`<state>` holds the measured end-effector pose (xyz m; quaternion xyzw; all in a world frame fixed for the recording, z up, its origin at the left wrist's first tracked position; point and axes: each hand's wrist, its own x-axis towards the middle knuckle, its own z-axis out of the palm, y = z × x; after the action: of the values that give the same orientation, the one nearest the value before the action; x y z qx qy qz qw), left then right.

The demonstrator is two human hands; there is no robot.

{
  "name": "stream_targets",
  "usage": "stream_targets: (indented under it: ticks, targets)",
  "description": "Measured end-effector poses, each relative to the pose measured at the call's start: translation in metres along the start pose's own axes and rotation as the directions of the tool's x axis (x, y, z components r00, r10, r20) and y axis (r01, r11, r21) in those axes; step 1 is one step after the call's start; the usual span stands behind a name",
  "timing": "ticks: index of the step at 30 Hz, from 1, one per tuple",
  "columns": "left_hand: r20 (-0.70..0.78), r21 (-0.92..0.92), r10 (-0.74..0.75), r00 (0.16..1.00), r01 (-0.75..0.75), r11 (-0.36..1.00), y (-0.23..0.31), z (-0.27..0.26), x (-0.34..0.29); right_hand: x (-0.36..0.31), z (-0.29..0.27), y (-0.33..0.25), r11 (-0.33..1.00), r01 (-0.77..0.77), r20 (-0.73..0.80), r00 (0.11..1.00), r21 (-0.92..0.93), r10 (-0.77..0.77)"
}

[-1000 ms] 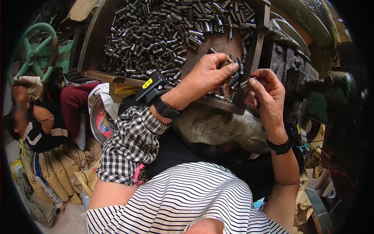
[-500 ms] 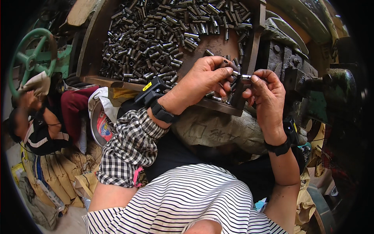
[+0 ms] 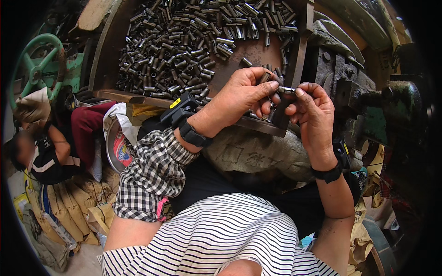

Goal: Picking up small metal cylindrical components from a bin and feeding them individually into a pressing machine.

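A short, shiny metal tube (image 3: 286,89) spans the gap between my hands over the near right corner of a shallow tray. My left hand (image 3: 251,94) is closed, its thumb and forefinger at the tube's left end. A second, darker metal tube (image 3: 265,77) pokes up from the same fingers; whatever else lies in that palm is hidden. On the other end of the shiny tube, my right hand (image 3: 315,103) pinches with thumb and forefinger, the other fingers curled. Heaps of similar metal tubes (image 3: 170,57) fill the tray's left and far parts.
The tray's raised rim (image 3: 301,50) runs along the right. Beyond it stands a dark, greasy machine (image 3: 350,92). A grey sack (image 3: 258,154) lies below the near edge. At far left are a green handwheel (image 3: 36,71) and another person (image 3: 50,152).
My hands have drawn slightly closer together, with less of the shiny tube showing between them. At far left, the other person's arms and a pale cloth have shifted.
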<state>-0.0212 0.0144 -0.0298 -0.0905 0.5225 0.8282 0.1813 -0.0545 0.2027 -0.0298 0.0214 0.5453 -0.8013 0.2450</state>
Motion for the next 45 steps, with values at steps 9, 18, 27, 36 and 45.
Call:
stream_targets:
  ticks: [9, 18, 27, 36, 45]
  targets:
    - [-0.069, 0.283, 0.115, 0.991, -0.091, 0.955, -0.006, 0.015, -0.005, -0.003, 0.005, 0.004, 0.999, 0.008, -0.04, 0.999, -0.042, -0.01]
    - [0.43, 0.757, 0.572, 0.698, -0.624, 0.192, -0.001, 0.014, -0.014, 0.0, 0.001, -0.006, 0.985, -0.162, 0.123, 0.981, 0.065, 0.153]
    - [0.451, 0.78, 0.549, 0.703, -0.61, 0.139, 0.005, 0.0, -0.014, 0.005, 0.019, -0.016, 0.979, -0.17, 0.2, 0.961, -0.108, 0.189]
    - [-0.087, -0.096, 0.087, 0.992, -0.095, 0.991, 0.023, -0.041, -0.021, 0.015, 0.032, -0.006, -0.51, 0.642, 0.722, 0.689, -0.572, 0.058]
    - [0.185, 0.982, 0.317, 0.93, -0.161, -0.101, 0.004, -0.024, -0.016, 0.028, 0.038, -0.001, -0.523, 0.578, 0.668, 0.744, -0.626, 0.022]
